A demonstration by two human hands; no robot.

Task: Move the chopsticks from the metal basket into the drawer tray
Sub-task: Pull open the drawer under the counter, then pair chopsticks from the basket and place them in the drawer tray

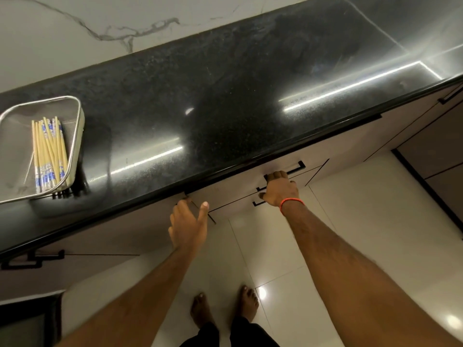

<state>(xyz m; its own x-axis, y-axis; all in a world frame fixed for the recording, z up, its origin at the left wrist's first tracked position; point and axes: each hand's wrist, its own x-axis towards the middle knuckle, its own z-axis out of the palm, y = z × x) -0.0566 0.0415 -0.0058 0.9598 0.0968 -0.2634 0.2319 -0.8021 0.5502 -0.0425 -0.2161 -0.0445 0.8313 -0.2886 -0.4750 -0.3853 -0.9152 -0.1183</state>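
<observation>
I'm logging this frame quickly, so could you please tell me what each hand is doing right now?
Left hand: open, holding nothing, below the counter edge.
Right hand: closed on the black drawer handle.

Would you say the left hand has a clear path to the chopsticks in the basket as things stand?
Probably yes: the left hand is open and empty below the counter edge, and the chopsticks lie uncovered in the open-topped basket, nothing between.

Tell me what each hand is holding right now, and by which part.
The right hand grips the black drawer handle near its left end. The left hand is open, holding nothing.
</observation>
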